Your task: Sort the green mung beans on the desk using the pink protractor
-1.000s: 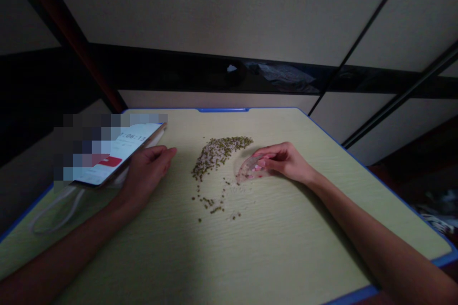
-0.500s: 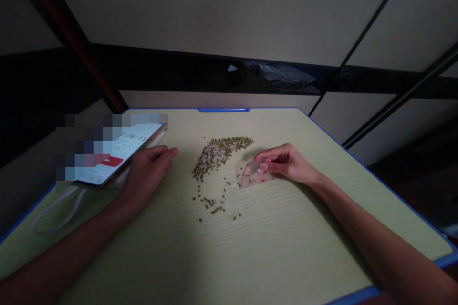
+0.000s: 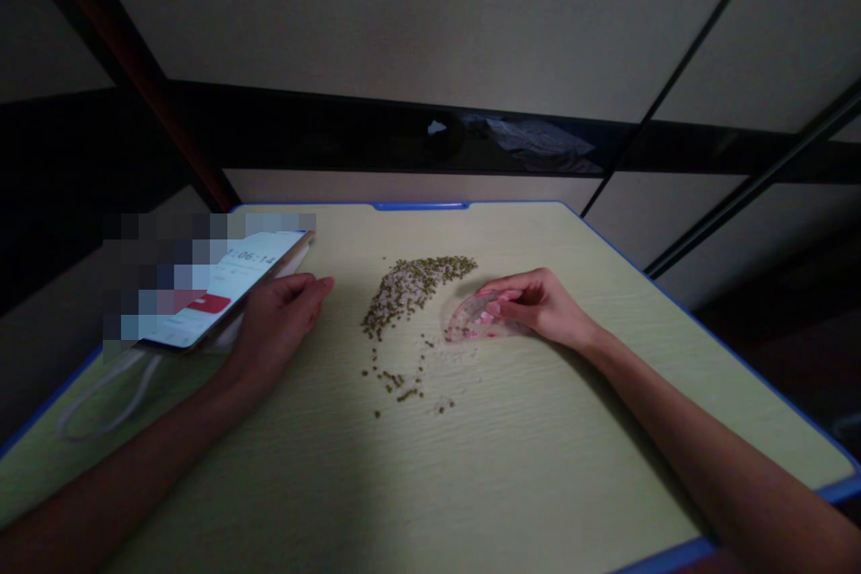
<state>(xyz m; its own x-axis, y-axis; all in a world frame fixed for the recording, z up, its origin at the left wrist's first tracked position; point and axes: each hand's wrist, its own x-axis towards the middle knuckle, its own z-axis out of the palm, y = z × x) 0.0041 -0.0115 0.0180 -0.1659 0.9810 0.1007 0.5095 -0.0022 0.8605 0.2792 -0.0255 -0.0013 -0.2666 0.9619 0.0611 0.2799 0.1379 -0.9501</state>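
My right hand (image 3: 531,300) pinches a clear protractor with pink markings (image 3: 471,323) between thumb and fingers, its curved edge facing left, low over the table. Just left of it lies a pile of small green mung beans mixed with pale rice-like grains (image 3: 410,291). Several loose beans (image 3: 400,386) are scattered nearer to me, below the pile. My left hand (image 3: 282,314) rests on the table as a loose fist, fingers curled, with nothing visible in it. It is beside a phone (image 3: 202,296) with a lit screen, which leans at a tilt on the left.
The pale wood-grain table (image 3: 430,493) has a blue rim, with a blue handle piece (image 3: 421,206) at its far edge. A white cable loop (image 3: 111,417) lies near the phone. Behind the table stands a panelled cabinet front (image 3: 404,27) with a dark horizontal strip.
The protractor has shifted slightly left and away from me and lies a little flatter in my right hand. My left hand and the pile look the same.
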